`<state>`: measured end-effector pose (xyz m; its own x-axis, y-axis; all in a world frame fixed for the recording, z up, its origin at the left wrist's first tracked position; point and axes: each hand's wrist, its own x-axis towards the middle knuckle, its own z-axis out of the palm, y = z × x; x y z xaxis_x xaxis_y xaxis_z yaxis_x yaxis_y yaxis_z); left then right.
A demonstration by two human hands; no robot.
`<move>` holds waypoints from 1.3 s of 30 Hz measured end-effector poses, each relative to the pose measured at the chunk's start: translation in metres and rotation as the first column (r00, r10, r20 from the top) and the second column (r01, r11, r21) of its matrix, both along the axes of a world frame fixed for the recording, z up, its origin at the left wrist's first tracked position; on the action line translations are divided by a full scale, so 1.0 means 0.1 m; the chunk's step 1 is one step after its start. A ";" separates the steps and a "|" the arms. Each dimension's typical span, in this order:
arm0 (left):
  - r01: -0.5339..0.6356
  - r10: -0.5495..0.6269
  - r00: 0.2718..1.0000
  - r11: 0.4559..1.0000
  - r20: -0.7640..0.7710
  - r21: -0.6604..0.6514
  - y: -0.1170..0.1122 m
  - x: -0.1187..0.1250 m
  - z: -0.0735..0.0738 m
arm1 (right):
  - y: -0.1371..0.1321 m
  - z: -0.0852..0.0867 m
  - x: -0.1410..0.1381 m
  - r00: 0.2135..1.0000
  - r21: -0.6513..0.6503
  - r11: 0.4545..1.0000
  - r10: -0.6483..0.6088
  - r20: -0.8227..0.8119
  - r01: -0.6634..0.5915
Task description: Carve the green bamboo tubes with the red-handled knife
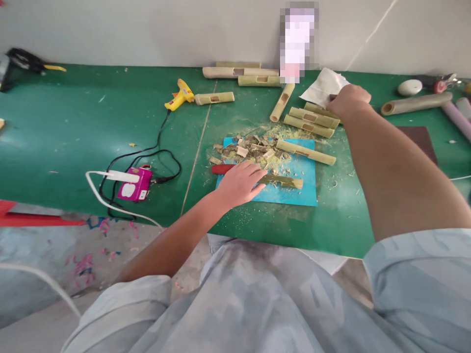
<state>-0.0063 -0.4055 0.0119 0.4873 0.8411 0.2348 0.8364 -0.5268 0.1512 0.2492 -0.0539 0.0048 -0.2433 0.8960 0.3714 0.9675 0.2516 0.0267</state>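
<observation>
My left hand (243, 182) lies with fingers stretched out over a green bamboo tube (287, 181) and a red handle (222, 169); what the handle belongs to is hidden under the palm. Both rest on a blue sheet (305, 193). Farther off, my right hand (351, 100) is closed at the edge of a crumpled white paper (324, 86); its fingertips are mostly hidden, and something dark brown shows beside them. A notched bamboo tube (307, 152) lies across the sheet's upper right, beside a heap of bamboo chips (253, 147).
Several notched tubes (309, 125) lie behind the sheet. To the left are a yellow glue gun (180, 95), its cord and a magenta power adapter (135, 184). A phone (298, 39) leans on the wall. At right are a thick tube (415, 104) and a brown sheet (419, 139).
</observation>
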 end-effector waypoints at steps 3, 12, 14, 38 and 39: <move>0.004 -0.009 0.999 0.994 0.045 0.105 -0.01 -0.03 0.08 | -0.10 0.14 -0.02 0.982 -0.220 0.959 -0.189 -0.018 0.181; -0.243 0.319 0.646 0.947 0.694 -0.209 -0.08 -0.06 0.29 | -1.11 0.64 -0.12 0.947 -0.040 0.991 0.113 -0.302 -0.131; -0.158 0.469 0.326 0.883 0.821 -0.442 -0.01 -0.03 0.31 | -1.53 0.63 -0.20 0.881 0.070 0.934 0.355 -0.314 -0.351; 0.336 0.737 -0.120 0.660 0.665 -0.672 0.18 0.31 0.34 | -2.94 0.36 -0.57 0.493 0.187 0.739 0.593 -0.636 -0.647; 0.312 0.741 -0.108 0.658 0.663 -0.685 0.18 0.32 0.34 | -2.96 0.36 -0.57 0.489 0.170 0.748 0.569 -0.662 -0.641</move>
